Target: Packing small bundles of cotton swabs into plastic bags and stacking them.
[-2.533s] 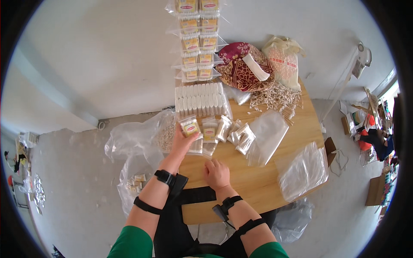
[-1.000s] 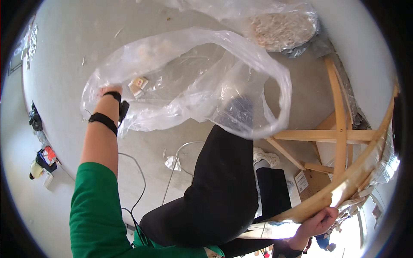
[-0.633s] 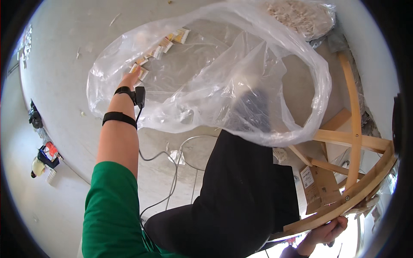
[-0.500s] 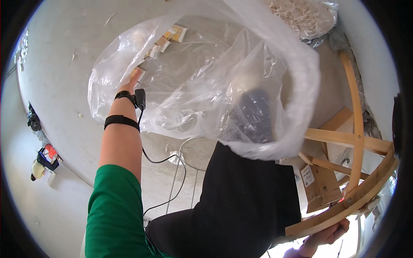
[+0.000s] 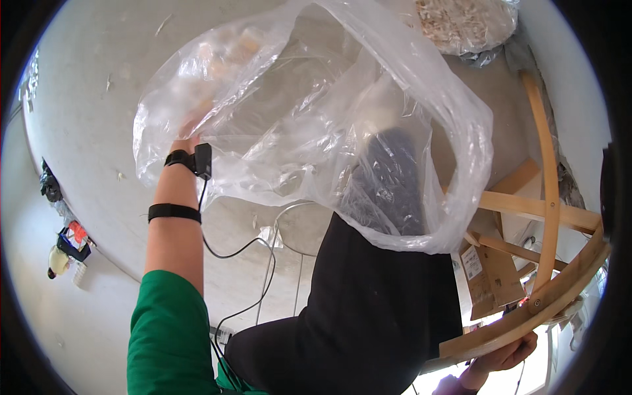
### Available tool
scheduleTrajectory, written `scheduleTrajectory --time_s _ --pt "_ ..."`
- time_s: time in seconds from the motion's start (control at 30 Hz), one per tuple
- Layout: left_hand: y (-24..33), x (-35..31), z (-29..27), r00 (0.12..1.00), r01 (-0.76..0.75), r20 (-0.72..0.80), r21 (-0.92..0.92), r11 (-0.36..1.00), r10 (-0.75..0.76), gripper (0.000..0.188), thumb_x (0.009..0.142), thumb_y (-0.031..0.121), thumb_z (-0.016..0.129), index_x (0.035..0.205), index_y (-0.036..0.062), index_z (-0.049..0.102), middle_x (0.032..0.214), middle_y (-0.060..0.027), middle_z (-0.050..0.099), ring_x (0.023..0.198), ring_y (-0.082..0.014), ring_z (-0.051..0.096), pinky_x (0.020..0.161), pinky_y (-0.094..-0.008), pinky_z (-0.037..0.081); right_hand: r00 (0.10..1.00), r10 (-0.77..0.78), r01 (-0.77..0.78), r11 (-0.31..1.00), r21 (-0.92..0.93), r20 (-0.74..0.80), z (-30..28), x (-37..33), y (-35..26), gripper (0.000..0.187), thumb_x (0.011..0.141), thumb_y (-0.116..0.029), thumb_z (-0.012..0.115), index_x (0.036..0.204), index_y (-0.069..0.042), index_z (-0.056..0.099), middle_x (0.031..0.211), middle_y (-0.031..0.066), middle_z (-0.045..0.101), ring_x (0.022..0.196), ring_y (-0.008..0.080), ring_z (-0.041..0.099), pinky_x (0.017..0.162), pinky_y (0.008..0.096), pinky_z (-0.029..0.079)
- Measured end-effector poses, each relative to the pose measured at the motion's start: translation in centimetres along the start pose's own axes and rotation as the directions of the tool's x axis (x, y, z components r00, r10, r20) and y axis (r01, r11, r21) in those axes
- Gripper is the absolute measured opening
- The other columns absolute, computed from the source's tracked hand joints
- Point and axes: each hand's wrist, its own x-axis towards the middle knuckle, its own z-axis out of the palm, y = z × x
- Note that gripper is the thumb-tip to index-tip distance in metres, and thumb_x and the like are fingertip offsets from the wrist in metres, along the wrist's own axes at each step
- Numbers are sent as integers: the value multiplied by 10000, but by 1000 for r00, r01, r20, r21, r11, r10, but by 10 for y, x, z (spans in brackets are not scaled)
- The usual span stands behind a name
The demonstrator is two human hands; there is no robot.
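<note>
A large clear plastic bag (image 5: 283,155) spreads across the middle with its wide mouth gaping. My left hand (image 5: 191,124) reaches behind its cloudy film at the left, so the fingers are hidden. Close beyond that hand, several small pale-yellow packets (image 5: 245,43) show only as blurred shapes through the plastic. At the lower right my right hand (image 5: 508,355), partly covered, has its fingers curled against the underside of a curved wooden frame (image 5: 500,337).
A clear sack of pale pieces (image 5: 464,25) lies at the top right. Below it stand crossed wooden legs (image 5: 541,171) and a cardboard box (image 5: 495,280). My foot (image 5: 388,171) shows through the bag. A black cable (image 5: 268,283) hangs from my left wrist.
The bag's left film has moved over the packets and my left hand, which were plainer before. My left forearm has shifted slightly left and down. My right hand has barely moved.
</note>
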Motion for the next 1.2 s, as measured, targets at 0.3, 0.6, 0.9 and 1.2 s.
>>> scheduleTrajectory --time_s 0.3,0.6,0.9,1.2 --pt "96 139 -33 991 -127 15 -118 985 130 663 746 482 743 1209 42 565 1127 -89 601 1001 -229 557 857 -373 448 1000 29 -29 1000 2 -7 5 -1 -1 235 972 -247 459 1003 -17 499 953 73 525 868 166 523 820 300 448" --pt "55 83 11 967 -214 73 -286 934 244 584 771 445 741 1177 51 592 1066 -78 625 918 -214 586 826 -339 456 996 -60 45 973 -228 -60 11 -2 -23 300 982 -285 447 1086 -12 516 996 73 543 899 165 537 829 289 445" --pt "85 76 24 923 -318 66 -430 845 380 506 795 407 738 1144 61 620 1005 -68 648 836 -199 615 795 -304 465 997 -75 76 977 -198 12 2 -5 -11 344 982 -320 469 1124 -10 519 1021 73 552 930 161 546 840 284 446" --pt "121 22 51 941 -184 156 -508 841 300 471 732 210 805 1144 67 628 1149 -32 618 1011 -158 580 865 -296 451 997 -57 46 984 -173 -57 1 -9 -3 231 986 -232 463 1072 -27 525 990 67 545 888 155 535 840 280 431"
